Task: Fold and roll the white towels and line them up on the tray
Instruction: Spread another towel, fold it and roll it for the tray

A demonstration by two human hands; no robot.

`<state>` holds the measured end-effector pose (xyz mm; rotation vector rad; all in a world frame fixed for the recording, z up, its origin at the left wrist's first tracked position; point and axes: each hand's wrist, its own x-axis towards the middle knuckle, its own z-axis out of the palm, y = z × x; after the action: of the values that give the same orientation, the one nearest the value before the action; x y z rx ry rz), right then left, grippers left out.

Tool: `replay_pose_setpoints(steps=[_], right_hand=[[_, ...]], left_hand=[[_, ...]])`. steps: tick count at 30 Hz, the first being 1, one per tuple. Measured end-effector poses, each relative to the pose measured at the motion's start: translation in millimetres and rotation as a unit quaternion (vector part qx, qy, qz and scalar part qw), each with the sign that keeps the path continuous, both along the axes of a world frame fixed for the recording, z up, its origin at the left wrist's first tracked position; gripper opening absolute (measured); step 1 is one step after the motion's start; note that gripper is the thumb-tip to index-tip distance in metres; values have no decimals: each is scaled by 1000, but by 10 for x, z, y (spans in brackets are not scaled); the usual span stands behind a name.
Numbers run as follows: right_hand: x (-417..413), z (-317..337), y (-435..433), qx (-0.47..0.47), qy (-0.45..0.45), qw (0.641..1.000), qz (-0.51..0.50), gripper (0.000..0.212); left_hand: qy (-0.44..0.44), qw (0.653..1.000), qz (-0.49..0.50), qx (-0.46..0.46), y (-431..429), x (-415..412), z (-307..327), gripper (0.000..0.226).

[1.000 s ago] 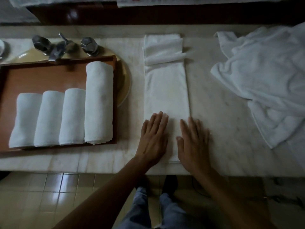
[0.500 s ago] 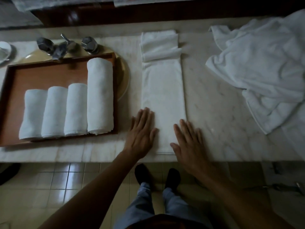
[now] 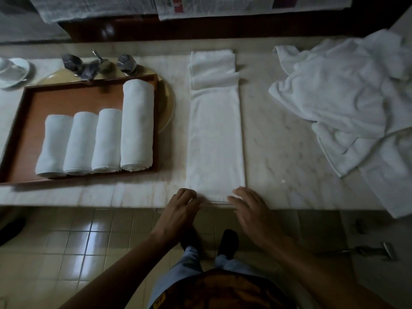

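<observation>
A long folded white towel [image 3: 215, 130] lies flat on the marble counter [image 3: 278, 141], running away from me, its far end doubled back in loose folds. My left hand [image 3: 182, 204] is at its near left corner, fingers curled round the towel's edge. My right hand [image 3: 247, 206] has its fingertips on the near right corner, fingers fairly straight. To the left, a brown wooden tray [image 3: 66, 99] holds several rolled white towels [image 3: 138, 126] side by side; the rightmost roll is longer than the others.
A heap of loose white towels [image 3: 345, 97] covers the counter's right side and hangs over its front edge. Behind the tray are a metal tap [image 3: 93, 65] and a yellowish basin [image 3: 167, 103]. A white dish [image 3: 11, 70] sits far left. Newspapers [image 3: 100, 5] lie along the back.
Both hands have slid back from lying flat on the towel's near part to its near edge. My left hand's fingers have curled at the corner.
</observation>
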<state>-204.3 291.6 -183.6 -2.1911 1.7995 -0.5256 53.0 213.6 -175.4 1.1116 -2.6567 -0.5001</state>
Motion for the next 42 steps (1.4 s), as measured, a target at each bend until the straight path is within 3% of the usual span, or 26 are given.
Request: replay_pose_setpoints(steps=[6, 10, 14, 20, 26, 32, 36, 42], right_hand=[[-142, 92, -58, -14, -14, 1000, 23, 29], [-199, 120, -131, -19, -23, 999, 9, 13], [-217, 217, -224, 57, -70, 995, -40, 11], [-230, 406, -391, 188, -108, 966, -138, 8], [-171, 445, -579, 224, -70, 958, -163, 14], [-81, 390, -545, 142, -63, 978, -139, 18], [50, 361, -505, 118, 8, 991, -66, 22], [101, 257, -390, 92, 37, 995, -34, 32]], left_hand=[[-1, 999, -43, 4, -142, 37, 15, 18], [-25, 999, -24, 17, -185, 48, 74, 32], [-35, 999, -9, 27, -237, -4, 210, 25], [29, 978, 108, 178, -435, -55, 392, 10], [13, 953, 164, 253, -618, -132, 437, 5], [-8, 982, 116, 150, -575, -196, 425, 5], [-60, 995, 40, 65, -366, -243, 294, 24], [-76, 997, 9, 27, -267, -157, 188, 22]])
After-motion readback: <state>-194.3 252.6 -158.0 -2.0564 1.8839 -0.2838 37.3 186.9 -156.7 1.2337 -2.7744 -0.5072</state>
